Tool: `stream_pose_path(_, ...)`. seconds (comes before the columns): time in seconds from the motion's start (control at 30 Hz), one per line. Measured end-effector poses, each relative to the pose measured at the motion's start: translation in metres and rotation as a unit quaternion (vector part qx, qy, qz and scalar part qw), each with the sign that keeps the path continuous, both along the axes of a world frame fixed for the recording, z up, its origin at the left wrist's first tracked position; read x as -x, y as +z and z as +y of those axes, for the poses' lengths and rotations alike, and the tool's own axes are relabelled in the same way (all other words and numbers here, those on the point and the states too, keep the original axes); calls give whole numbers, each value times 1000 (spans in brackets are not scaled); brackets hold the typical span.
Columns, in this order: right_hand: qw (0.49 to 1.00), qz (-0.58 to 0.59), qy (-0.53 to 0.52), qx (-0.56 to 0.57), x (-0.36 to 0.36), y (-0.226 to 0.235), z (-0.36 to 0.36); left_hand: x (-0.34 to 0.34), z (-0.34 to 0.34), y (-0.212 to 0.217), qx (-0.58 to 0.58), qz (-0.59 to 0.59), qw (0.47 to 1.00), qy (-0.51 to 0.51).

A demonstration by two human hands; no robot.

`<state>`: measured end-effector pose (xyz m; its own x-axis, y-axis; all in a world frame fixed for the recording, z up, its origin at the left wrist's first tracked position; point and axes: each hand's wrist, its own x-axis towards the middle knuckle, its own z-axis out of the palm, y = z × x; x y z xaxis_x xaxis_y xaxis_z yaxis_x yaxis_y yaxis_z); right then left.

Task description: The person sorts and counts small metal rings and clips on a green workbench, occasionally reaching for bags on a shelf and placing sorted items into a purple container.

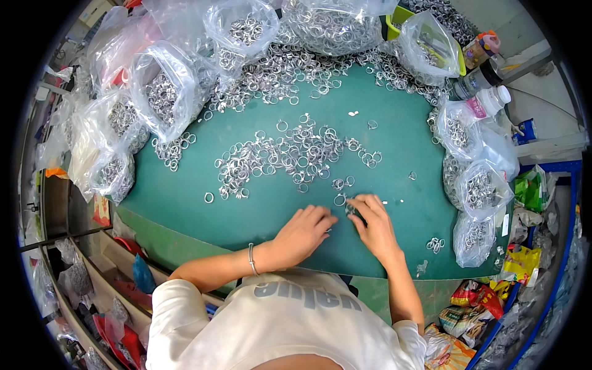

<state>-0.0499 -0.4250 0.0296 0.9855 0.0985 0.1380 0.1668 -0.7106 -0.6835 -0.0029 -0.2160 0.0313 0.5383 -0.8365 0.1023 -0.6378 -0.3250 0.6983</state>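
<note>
Loose silver-coloured rings lie in a spread pile on the green tabletop. My right hand is at the near side of the pile, thumb and forefinger curled around a ring; the contact is slightly blurred. Just beyond those fingertips lies another ring. To the left, my left hand rests low over the table with its fingers bent and close together. A small shiny bit shows by its fingertips, too small to name. A bracelet circles my left wrist.
Clear plastic bags of rings line the left and far sides; more bags stand at the right. A larger heap of rings runs along the back, by a yellow-green bin. Bottles stand at the right edge. A few rings lie near right.
</note>
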Motion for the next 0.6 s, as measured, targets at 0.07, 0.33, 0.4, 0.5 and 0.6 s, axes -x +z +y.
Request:
stream_pose_path(0.07, 987, 119, -12, -105, -1, 20, -6, -9, -9, 12, 39, 12, 997, 59)
stream_pose_path(0.33, 997, -19, -65, 25, -23, -1, -9, -28, -38, -17, 32, 24, 997, 65)
stream_pose_path(0.4, 999, 2, -39, 25, -13, -2, -10, -27, -31, -16, 83, 97, 985, 114)
stream_pose_path(0.5, 996, 42, -72, -29, -10, 4, -13, -32, -27, -13, 172, 406, 873, 207)
stream_pose_path(0.6, 997, 34, -59, -42, -17, 15, 3, -35, -21, -13, 219, 503, 812, 198)
